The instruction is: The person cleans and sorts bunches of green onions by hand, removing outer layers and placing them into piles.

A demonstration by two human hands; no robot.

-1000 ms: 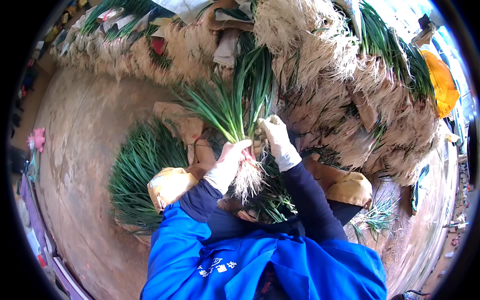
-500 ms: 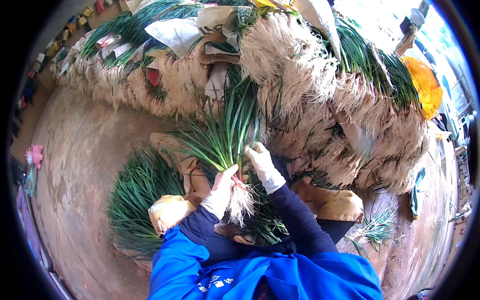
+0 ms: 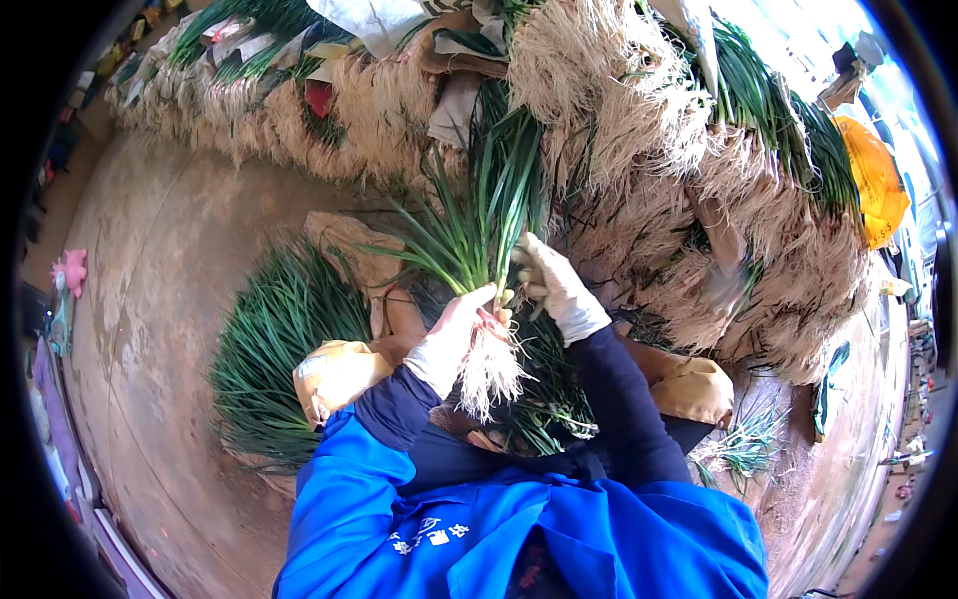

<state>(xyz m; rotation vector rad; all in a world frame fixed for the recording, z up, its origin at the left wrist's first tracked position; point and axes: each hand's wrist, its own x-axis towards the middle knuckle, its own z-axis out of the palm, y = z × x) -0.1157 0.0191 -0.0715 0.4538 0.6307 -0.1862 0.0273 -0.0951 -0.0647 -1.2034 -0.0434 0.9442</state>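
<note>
My left hand (image 3: 449,339), in a white glove, is closed round a bunch of spring onions (image 3: 477,245) just above the roots. The bunch stands upright, its green leaves fanning upward and its pale, stringy roots (image 3: 491,374) hanging below the reddish bases. Just right of the bunch is my right hand (image 3: 557,285), also gloved, with bent fingers apart beside the leaf stems. I make out nothing in it. Loose green leaves (image 3: 544,404) lie below, between my knees.
A large heap of spring onions (image 3: 284,349) lies on the floor by my left knee. Ahead, a long stack (image 3: 639,150) shows its roots toward me. A small loose bunch (image 3: 748,444) lies right of my right knee. An orange bag (image 3: 870,180) hangs at the stack's right end.
My right hand has drawn slightly right, away from the bunch, and its fingers have loosened. The left hand keeps its grip. The whole view has shifted a little.
</note>
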